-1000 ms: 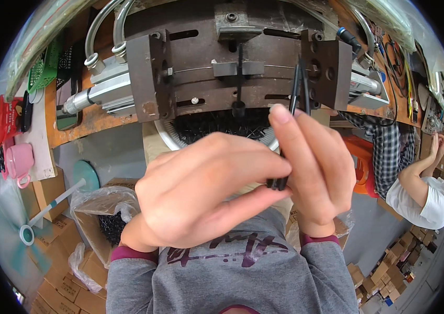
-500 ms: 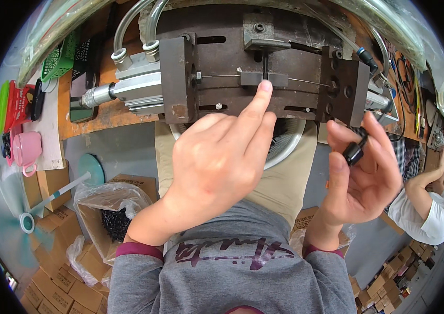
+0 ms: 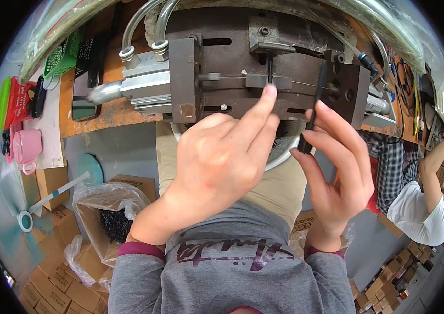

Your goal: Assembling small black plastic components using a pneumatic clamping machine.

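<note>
My left hand (image 3: 219,152) reaches over the front of a dark metal fixture (image 3: 229,57), its index finger stretched out. That fingertip touches the near end of a thin black rod (image 3: 270,68), which crosses a small grey block (image 3: 256,81) and meets a metal bracket (image 3: 272,48) behind. My left thumb is hidden. On the right, my right hand (image 3: 339,172) pinches a second slim black rod with a thicker lower end (image 3: 318,94). It points up and away, in front of the fixture's right end block (image 3: 357,97). A thin metal pin with a grey tip (image 3: 211,76) sticks out from the left end block (image 3: 185,78).
Silver air cylinders (image 3: 146,86) with clear hoses flank the fixture. A phone (image 3: 83,97), green basket (image 3: 65,57) and pink cup (image 3: 27,146) lie left. A fan (image 3: 25,221) and an open carton of black parts (image 3: 99,209) stand below. Another person (image 3: 420,212) sits at right.
My right hand has moved left toward the fixture, and its black rod now points away from me. The grey-tipped pin has come out rightward from the left block. My left hand stays nearly still.
</note>
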`<state>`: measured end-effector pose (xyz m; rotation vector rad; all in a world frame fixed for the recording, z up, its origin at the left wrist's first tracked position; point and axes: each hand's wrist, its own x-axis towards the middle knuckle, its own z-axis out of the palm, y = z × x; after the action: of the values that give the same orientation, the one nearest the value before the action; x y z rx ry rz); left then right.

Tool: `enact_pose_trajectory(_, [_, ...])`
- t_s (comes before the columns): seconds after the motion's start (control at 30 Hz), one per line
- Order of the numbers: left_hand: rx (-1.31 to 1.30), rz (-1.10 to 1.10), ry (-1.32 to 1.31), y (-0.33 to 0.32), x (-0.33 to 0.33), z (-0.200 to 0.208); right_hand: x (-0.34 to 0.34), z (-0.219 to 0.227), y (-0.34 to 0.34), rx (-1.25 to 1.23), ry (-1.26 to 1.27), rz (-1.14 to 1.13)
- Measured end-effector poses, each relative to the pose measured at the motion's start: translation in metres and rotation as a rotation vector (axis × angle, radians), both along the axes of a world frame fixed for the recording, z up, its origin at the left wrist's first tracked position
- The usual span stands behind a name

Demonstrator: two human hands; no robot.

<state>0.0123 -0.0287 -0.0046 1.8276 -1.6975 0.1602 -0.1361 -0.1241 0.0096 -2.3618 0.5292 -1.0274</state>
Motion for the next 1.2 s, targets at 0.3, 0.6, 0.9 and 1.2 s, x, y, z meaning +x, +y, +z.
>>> enact_pose_trajectory(0.3, [0.457, -0.289, 0.434, 0.058, 0.009, -0.004, 0.023, 0.000, 0.001, -0.227, 0.377, 0.049])
enact_pose_trajectory(0.6, [0.645, -0.171, 0.496, 0.069, 0.012, -0.079, 0.027, -0.002, -0.003, -0.187, 0.340, 0.046])
enact_pose_trajectory(0.9, [0.507, 0.095, 0.478, 0.077, 0.016, -0.124, -0.026, -0.081, 0.008, 0.580, 0.050, -0.221])
enact_pose_trajectory(1.2, [0.429, 0.191, 0.326, 0.070, 0.013, -0.154, -0.032, -0.215, -0.015, 0.746, 0.373, -0.391])
